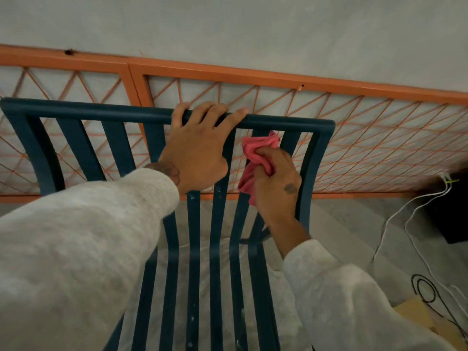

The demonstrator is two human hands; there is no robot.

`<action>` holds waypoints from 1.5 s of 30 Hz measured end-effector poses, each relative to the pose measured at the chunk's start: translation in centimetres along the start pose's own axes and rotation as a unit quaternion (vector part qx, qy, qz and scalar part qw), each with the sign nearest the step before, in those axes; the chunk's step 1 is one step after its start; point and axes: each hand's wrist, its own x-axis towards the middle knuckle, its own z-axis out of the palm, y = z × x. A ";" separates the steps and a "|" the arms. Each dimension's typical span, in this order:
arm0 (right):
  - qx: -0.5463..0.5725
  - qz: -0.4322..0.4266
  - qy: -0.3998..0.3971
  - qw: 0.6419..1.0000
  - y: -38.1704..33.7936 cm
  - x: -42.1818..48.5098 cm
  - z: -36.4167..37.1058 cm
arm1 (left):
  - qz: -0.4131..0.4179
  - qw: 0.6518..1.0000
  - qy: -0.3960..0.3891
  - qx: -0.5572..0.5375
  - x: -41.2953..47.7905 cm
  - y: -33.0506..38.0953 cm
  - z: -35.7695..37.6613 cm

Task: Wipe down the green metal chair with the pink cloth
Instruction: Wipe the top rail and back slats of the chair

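Observation:
The dark green metal chair [76, 138] fills the middle of the view, its slatted back rising to a rounded top rail and its slats curving down into the seat. My left hand [197, 153] grips the top rail near its middle, fingers curled over it. My right hand [276, 183] is closed on the bunched pink cloth [255, 155] and presses it against a slat near the right end of the backrest, just under the top rail. Both arms wear light grey sleeves.
Behind the chair an orange metal frame [228, 72] with diagonal mesh leans along a pale wall. At the right, white cables [410, 224] and a black cable [428, 292] trail over the floor near a dark object [453, 214]. Plastic sheeting covers the floor under the chair.

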 end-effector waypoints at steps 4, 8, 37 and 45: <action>-0.003 -0.020 0.013 1.000 0.0 -0.7 0.5 | 0.000 1.000 -0.005 -0.007 0.0 0.0 0.1; 0.074 0.154 -0.045 0.984 2.0 -5.2 1.3 | 0.001 1.000 0.001 -0.009 0.1 -0.1 0.2; 0.144 0.358 -0.217 0.897 1.9 -4.3 -3.1 | -0.005 1.000 0.000 -0.012 -0.1 0.1 -0.1; 0.298 0.117 -0.095 0.943 -6.5 5.1 -9.3 | -0.004 1.000 -0.013 -0.025 -0.1 0.1 -0.4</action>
